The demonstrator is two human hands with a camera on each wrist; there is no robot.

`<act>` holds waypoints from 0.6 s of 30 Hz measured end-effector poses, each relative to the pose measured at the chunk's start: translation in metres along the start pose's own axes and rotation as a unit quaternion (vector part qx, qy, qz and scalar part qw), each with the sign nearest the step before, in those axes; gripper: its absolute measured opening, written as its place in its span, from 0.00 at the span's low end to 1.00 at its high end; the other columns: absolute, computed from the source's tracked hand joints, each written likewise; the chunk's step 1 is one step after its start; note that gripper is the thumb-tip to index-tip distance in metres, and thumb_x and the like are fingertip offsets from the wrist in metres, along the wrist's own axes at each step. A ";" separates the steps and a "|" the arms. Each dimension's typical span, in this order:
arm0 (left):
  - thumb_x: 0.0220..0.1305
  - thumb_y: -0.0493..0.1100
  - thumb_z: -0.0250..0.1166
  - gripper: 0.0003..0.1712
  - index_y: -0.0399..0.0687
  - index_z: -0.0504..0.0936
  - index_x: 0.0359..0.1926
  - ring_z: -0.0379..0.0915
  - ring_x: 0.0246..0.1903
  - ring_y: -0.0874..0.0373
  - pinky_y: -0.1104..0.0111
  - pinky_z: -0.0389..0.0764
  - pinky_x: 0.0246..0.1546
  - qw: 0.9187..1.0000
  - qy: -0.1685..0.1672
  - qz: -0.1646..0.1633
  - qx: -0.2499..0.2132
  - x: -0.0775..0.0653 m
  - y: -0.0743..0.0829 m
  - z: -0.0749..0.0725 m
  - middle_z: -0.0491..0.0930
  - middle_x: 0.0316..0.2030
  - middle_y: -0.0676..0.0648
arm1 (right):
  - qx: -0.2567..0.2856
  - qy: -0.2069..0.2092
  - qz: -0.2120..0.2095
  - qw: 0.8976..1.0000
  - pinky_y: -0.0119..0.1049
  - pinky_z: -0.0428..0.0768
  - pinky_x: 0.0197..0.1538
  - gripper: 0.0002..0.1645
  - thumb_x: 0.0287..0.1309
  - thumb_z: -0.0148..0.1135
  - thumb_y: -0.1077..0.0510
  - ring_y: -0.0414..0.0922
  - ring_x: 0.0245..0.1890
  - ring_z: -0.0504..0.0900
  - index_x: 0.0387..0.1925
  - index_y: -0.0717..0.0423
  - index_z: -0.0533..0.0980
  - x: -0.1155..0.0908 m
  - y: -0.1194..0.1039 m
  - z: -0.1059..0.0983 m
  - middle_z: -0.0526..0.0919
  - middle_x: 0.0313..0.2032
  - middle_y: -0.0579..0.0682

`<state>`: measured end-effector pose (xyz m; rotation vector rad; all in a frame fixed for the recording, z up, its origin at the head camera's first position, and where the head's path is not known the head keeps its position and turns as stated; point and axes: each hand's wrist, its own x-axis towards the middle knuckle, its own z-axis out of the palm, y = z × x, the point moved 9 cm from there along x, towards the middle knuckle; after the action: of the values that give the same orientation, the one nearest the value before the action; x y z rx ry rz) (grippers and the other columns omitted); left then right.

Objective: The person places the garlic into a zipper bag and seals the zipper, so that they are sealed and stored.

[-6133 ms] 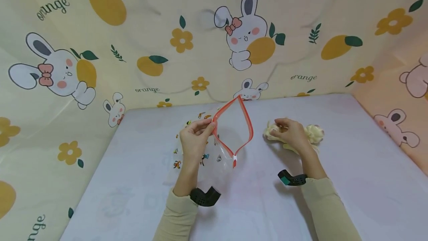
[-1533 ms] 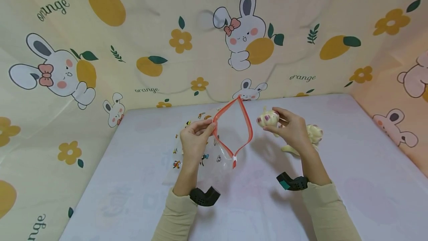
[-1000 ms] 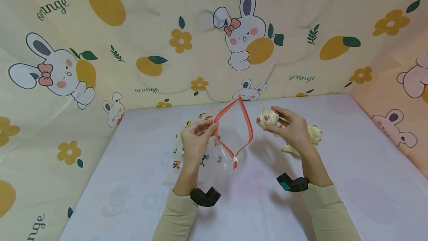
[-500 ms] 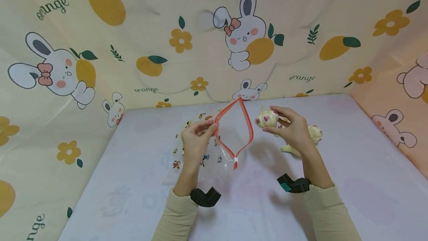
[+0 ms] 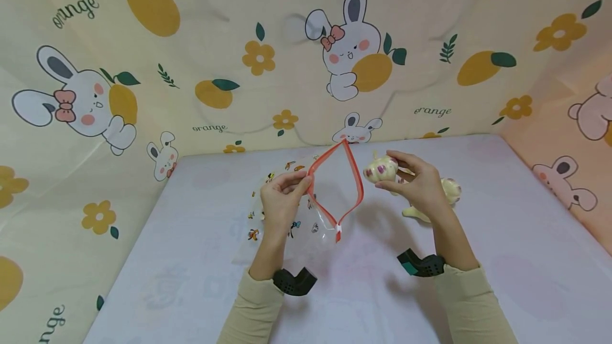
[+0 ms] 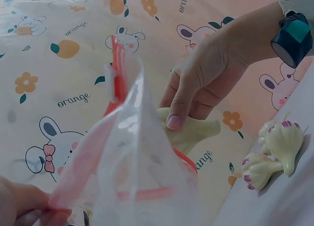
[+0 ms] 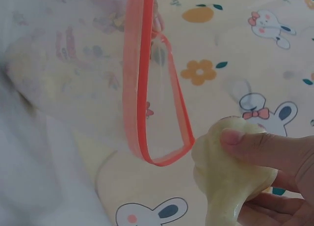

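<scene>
A clear zipper bag [image 5: 315, 227] with small printed figures and a red-orange zip edge has its mouth spread wide in the head view. My left hand [image 5: 282, 195] pinches the left side of that edge between thumb and fingers. In my right hand [image 5: 421, 182] a garlic bulb [image 5: 381, 169], cream with purple patches, is held by thumb and fingers just right of the bag's mouth. The right wrist view shows the bulb [image 7: 230, 167] beside the zip edge [image 7: 142, 88], its stem pointing down. Behind the right hand, more garlic bulbs [image 5: 450, 191] lie on the table, partly hidden.
The table [image 5: 191, 280] has a pale lavender cover. At its back hangs a cream curtain [image 5: 287, 25] printed with rabbits and oranges, which continues along both sides. Two loose garlic bulbs [image 6: 284, 142] show at the right of the left wrist view.
Since the oldest frame, my right hand has picked up one garlic bulb and brought it left and up beside the bag's mouth. Lately the bulb edges slightly left; the left hand barely moves.
</scene>
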<state>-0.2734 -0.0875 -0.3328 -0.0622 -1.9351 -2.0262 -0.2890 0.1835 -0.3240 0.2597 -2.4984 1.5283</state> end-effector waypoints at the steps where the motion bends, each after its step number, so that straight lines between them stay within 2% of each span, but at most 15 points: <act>1: 0.55 0.32 0.69 0.11 0.28 0.84 0.39 0.81 0.23 0.72 0.79 0.84 0.30 1.000 0.000 0.000 0.002 0.000 0.000 0.000 0.84 0.36 0.27 | 0.000 0.000 0.001 1.000 0.13 0.76 0.51 0.39 0.47 0.74 0.65 0.19 0.45 0.70 0.63 0.63 0.70 0.000 0.000 0.000 0.75 0.59 0.62; 5: 0.55 0.32 0.69 0.11 0.28 0.84 0.39 0.81 0.23 0.71 0.79 0.84 0.29 1.000 -0.002 -0.003 0.003 0.000 -0.001 0.001 0.84 0.36 0.27 | 0.003 -0.002 -0.001 1.000 0.09 0.75 0.47 0.39 0.46 0.74 0.64 0.19 0.44 0.71 0.62 0.64 0.70 0.000 0.000 0.002 0.76 0.59 0.63; 11: 0.55 0.32 0.70 0.11 0.28 0.84 0.39 0.81 0.23 0.71 0.79 0.84 0.29 1.000 0.001 -0.009 0.006 -0.001 -0.001 0.001 0.86 0.35 0.31 | 0.016 -0.007 -0.004 1.000 0.11 0.76 0.47 0.40 0.46 0.74 0.65 0.18 0.43 0.73 0.62 0.65 0.70 -0.001 -0.002 0.003 0.77 0.59 0.64; 18: 0.55 0.31 0.69 0.11 0.27 0.83 0.39 0.81 0.23 0.71 0.77 0.85 0.31 1.000 -0.003 -0.012 -0.006 -0.001 0.000 0.002 0.85 0.37 0.28 | 0.027 -0.006 -0.006 1.000 0.12 0.77 0.47 0.39 0.45 0.74 0.65 0.17 0.41 0.75 0.62 0.64 0.71 -0.001 -0.004 0.005 0.77 0.57 0.64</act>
<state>-0.2731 -0.0854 -0.3333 -0.0492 -1.9370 -2.0540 -0.2874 0.1775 -0.3226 0.2928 -2.4625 1.5943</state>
